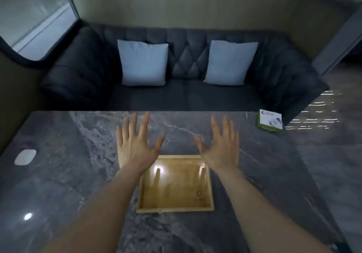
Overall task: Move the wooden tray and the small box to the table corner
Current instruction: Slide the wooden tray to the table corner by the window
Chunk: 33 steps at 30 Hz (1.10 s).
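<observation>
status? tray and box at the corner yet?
Partly. The small box already sits at the table's far right corner. The wooden tray lies empty in the near middle, not moved. Nothing is in hand: left hand and right hand hover open above the tray's far edge. Left: move the tray to the corner.

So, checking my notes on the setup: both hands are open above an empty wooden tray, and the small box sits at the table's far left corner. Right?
Not quite: the head view shows the small box at the far right corner. The rest holds: left hand and right hand open above the empty wooden tray.
</observation>
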Each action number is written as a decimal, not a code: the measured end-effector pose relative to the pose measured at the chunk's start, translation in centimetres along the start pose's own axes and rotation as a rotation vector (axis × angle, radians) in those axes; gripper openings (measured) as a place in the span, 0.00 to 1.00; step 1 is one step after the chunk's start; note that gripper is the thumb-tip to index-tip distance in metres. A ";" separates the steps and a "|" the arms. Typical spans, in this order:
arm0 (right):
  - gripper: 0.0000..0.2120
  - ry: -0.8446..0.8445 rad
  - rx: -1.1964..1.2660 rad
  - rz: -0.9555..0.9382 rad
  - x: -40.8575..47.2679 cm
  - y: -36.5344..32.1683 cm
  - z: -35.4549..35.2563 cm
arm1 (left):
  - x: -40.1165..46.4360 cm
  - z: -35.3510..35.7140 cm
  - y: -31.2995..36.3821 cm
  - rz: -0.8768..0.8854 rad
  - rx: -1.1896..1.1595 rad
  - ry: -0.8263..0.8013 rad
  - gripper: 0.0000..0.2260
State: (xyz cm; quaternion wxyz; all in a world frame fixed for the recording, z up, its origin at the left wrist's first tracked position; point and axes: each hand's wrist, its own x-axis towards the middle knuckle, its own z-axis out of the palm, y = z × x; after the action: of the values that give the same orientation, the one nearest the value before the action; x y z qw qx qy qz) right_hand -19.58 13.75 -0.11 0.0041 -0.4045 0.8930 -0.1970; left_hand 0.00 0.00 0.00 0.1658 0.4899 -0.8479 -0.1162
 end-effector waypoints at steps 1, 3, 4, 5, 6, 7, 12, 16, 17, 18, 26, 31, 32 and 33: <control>0.42 -0.056 0.008 0.035 -0.3 0.2 0.6 | -0.5 0.6 -0.4 -0.023 0.007 -0.044 0.37; 0.43 -0.106 0.003 0.081 -1.1 0.9 2.1 | -1.5 2.2 -1.3 -0.059 0.017 -0.100 0.37; 0.43 -0.130 0.011 0.096 -1.8 1.4 2.9 | -2.2 3.0 -1.9 -0.076 -0.004 -0.124 0.37; 0.44 -0.145 0.011 0.114 -2.3 1.7 3.7 | -2.8 3.8 -2.4 -0.098 -0.020 -0.141 0.37; 0.44 -0.169 0.004 0.131 -2.8 1.9 4.3 | -3.3 4.4 -2.7 -0.113 -0.023 -0.162 0.37; 0.44 -0.196 -0.001 0.150 -3.2 2.2 4.9 | -3.8 5.1 -3.2 -0.131 -0.024 -0.180 0.37; 0.47 -0.339 -0.003 0.246 -4.7 3.2 7.2 | -5.4 7.7 -4.5 -0.252 -0.039 -0.353 0.39; 0.49 -0.443 0.023 0.362 -5.5 3.6 8.8 | -6.0 9.2 -5.3 -0.334 -0.075 -0.437 0.43; 0.49 -0.458 0.037 0.400 -5.7 3.7 9.2 | -6.1 9.6 -5.5 -0.364 -0.068 -0.453 0.44; 0.48 -0.467 0.048 0.436 -5.8 3.8 9.6 | -6.1 9.8 -5.5 -0.397 -0.056 -0.471 0.45; 0.35 -0.484 0.086 0.604 -6.0 4.3 11.3 | -5.8 11.5 -6.5 -0.578 0.033 -0.614 0.37; 0.27 -0.467 0.176 0.683 -5.9 4.9 12.0 | -5.8 12.0 -6.8 -0.586 0.034 -0.616 0.35; 0.25 -0.465 0.176 0.689 -5.9 4.9 12.0 | -5.8 12.1 -6.9 -0.588 0.026 -0.611 0.35; 0.23 -0.462 0.172 0.689 -5.9 5.0 12.1 | -5.8 12.2 -6.9 -0.590 0.016 -0.603 0.35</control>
State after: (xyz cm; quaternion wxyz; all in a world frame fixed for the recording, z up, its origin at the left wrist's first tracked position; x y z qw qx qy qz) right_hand -17.21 16.78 -13.91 0.3034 -0.1140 0.9320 -0.1620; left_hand 3.38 2.07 -14.67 -0.1341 0.6571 -0.6826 -0.2904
